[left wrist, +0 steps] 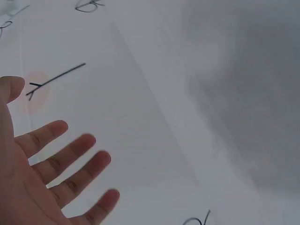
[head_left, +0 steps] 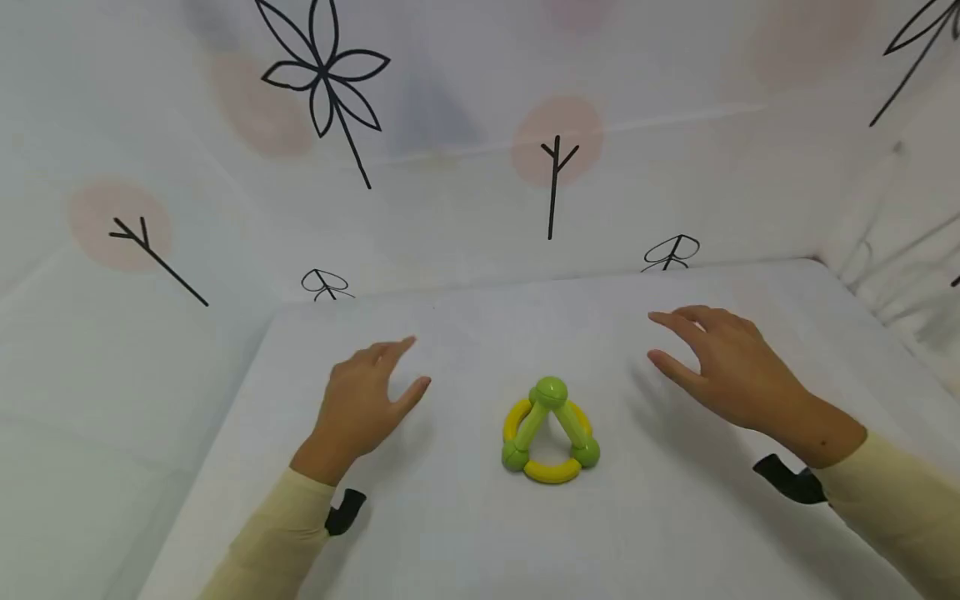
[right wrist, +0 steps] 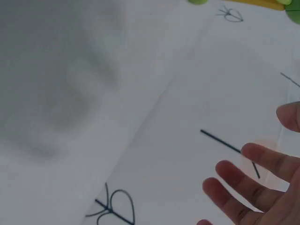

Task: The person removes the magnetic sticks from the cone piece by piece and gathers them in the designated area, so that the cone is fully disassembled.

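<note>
A green and yellow toy [head_left: 551, 472] sits on the white table, between the two hands and touched by neither. Light green rods with round ball ends rise to a ball at its top, over a yellow ring. To its left the left hand [head_left: 366, 400] hovers above the table, fingers spread and holding nothing. On the other side the right hand [head_left: 720, 367] is held up in the same way, its fingers apart and the palm bare. In the right wrist view only a sliver of the toy [right wrist: 258, 3] shows at the top edge.
A white table [head_left: 465, 542] spreads under both hands. Behind it and at the sides hang white cloth walls [head_left: 450, 208] printed with black plant drawings and pale pink dots. A black strap end [head_left: 345, 512] sticks out by the left sleeve, another [head_left: 787, 481] by the right.
</note>
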Demonstrator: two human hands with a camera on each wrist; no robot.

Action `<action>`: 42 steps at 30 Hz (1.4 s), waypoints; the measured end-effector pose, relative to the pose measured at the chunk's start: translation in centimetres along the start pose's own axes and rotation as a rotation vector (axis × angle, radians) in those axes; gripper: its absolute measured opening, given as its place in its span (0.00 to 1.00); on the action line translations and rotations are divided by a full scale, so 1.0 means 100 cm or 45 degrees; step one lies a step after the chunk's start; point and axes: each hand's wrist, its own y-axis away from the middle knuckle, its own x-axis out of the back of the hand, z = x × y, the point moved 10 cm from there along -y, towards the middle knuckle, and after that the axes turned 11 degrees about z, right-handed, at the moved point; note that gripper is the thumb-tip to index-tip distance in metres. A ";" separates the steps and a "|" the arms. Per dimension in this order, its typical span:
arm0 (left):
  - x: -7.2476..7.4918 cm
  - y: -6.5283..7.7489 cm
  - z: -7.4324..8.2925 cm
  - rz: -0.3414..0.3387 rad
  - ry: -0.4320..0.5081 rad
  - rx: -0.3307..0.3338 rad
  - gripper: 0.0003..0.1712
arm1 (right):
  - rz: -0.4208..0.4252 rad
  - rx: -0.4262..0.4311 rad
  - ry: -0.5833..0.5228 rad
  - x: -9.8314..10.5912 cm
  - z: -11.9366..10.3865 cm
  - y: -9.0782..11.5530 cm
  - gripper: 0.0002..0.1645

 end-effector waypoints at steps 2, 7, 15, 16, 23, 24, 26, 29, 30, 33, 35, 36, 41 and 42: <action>0.001 0.001 0.023 0.047 0.104 -0.073 0.30 | 0.062 0.003 -0.096 0.003 -0.015 -0.002 0.27; -0.011 0.007 0.073 -0.043 0.354 -0.146 0.26 | 0.222 0.050 -0.325 0.005 -0.053 -0.004 0.15; -0.034 0.007 0.113 -0.180 0.590 -0.187 0.28 | 0.356 0.141 -0.634 -0.002 -0.088 -0.005 0.13; -0.038 0.007 0.116 -0.188 0.602 -0.192 0.28 | 0.354 0.146 -0.657 -0.003 -0.090 -0.004 0.12; -0.054 0.008 0.121 -0.252 0.616 -0.169 0.29 | 0.255 0.156 -0.811 -0.013 -0.097 -0.001 0.13; -0.056 0.008 0.122 -0.261 0.625 -0.161 0.29 | 0.233 0.163 -0.833 -0.014 -0.098 0.000 0.14; -0.059 0.010 0.123 -0.279 0.643 -0.153 0.29 | 0.177 0.170 -0.871 -0.017 -0.099 0.001 0.15; -0.064 0.013 0.125 -0.297 0.675 -0.156 0.29 | 0.072 0.168 -0.921 -0.025 -0.099 0.003 0.16; -0.066 0.014 0.126 -0.298 0.683 -0.160 0.29 | 0.039 0.167 -0.943 -0.028 -0.100 0.004 0.16; -0.067 0.015 0.128 -0.287 0.693 -0.171 0.29 | -0.046 0.176 -0.995 -0.035 -0.102 0.006 0.18; -0.067 0.015 0.128 -0.271 0.694 -0.175 0.28 | -0.078 0.203 -1.026 -0.038 -0.105 0.007 0.19; -0.067 0.015 0.129 -0.266 0.697 -0.178 0.28 | -0.085 0.217 -1.035 -0.039 -0.107 0.007 0.20; -0.064 0.014 0.130 -0.246 0.745 -0.173 0.28 | -0.099 0.265 -1.078 -0.042 -0.111 0.005 0.22; -0.063 0.014 0.130 -0.242 0.768 -0.167 0.28 | -0.113 0.259 -1.095 -0.043 -0.112 0.005 0.22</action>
